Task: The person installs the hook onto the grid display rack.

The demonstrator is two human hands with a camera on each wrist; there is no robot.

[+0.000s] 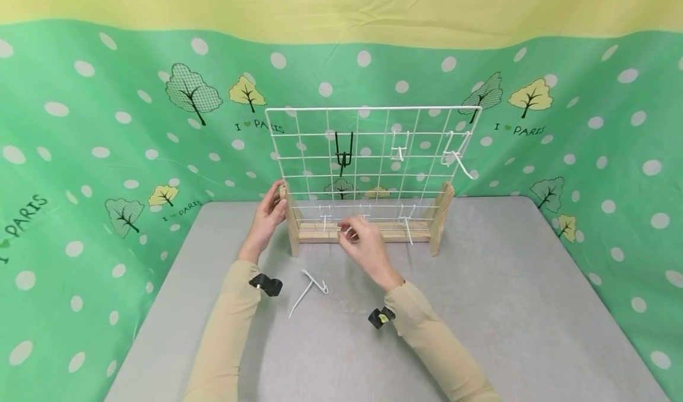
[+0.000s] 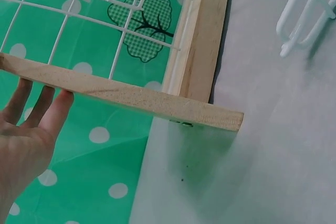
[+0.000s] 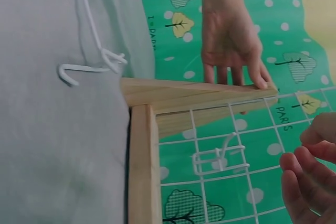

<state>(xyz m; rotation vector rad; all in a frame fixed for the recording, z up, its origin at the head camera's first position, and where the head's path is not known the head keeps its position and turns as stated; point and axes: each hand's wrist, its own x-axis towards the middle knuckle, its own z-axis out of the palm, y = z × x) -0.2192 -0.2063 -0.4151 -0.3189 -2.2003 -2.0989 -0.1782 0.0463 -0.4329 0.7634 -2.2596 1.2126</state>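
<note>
A white wire grid rack point(image 1: 373, 108) stands upright in wooden supports on the table. At its left end, my left hand point(image 1: 264, 221) grips the wooden side post point(image 2: 121, 91), thumb on one side and fingers on the other. My right hand point(image 1: 368, 248) is before the grid's lower middle, thumb and fingers curled in a pinch at a white hook point(image 1: 365, 214); the hand hides most of that hook. On the same lower level hang a white hook to the left point(image 1: 324, 219) and one to the right point(image 1: 408, 221).
Higher up hang a black hook point(image 1: 344, 153) and two white hooks, one in the middle point(image 1: 399, 152) and a longer one point(image 1: 453, 156) at right. A loose white hook point(image 1: 309, 286) lies on the grey table point(image 1: 533, 307) between my forearms. Green patterned cloth point(image 1: 133, 153) surrounds the table.
</note>
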